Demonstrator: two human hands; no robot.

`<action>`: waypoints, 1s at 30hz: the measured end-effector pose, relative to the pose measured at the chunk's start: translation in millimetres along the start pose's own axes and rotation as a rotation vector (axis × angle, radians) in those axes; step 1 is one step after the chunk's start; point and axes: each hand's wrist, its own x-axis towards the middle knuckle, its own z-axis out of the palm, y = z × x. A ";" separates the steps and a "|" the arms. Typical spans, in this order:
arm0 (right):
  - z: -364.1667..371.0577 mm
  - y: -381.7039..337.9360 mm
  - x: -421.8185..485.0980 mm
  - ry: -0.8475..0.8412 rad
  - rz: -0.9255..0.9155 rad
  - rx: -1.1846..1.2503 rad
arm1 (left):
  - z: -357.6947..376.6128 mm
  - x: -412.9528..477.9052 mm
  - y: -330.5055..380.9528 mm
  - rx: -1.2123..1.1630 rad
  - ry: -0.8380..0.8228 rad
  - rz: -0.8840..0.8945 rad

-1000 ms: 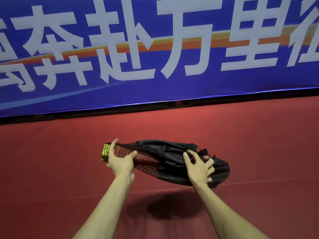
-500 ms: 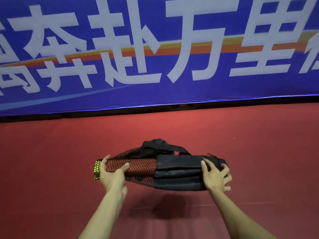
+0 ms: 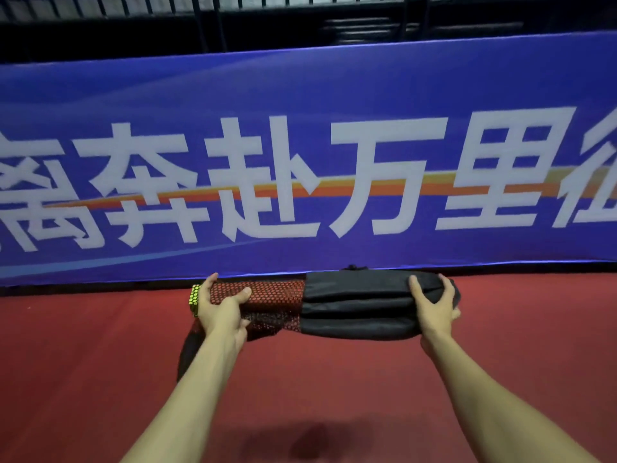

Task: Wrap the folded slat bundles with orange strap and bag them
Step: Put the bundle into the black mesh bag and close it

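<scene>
Since the earlier frame the bagged bundle (image 3: 350, 305) had risen to the blue banner's (image 3: 334, 78) lower edge, left hand (image 3: 221, 310) and right hand (image 3: 434, 312) gripping its ends above the red floor (image 3: 100, 362).

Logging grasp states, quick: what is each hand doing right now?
Left hand: closed, fingers wrapped round the mesh end of the bag.
Right hand: closed, gripping the black fabric end.

Blue banner (image 3: 334, 81) behind the work area carries one row of large white Chinese characters, of which 奔赴万里 read in full, with one further character cut off at the left frame edge and another at the right, neither legible with certainty.
</scene>
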 end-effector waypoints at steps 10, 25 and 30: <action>60.5 -85.8 140.4 -0.022 -0.139 0.249 | 147.0 79.4 63.1 -0.095 -0.043 0.096; 239.9 -244.7 396.3 0.023 -0.334 0.155 | 416.3 322.7 58.8 -0.011 -0.115 0.336; 330.3 -278.2 490.0 0.028 -0.401 0.131 | 494.4 454.6 57.2 0.083 -0.226 0.373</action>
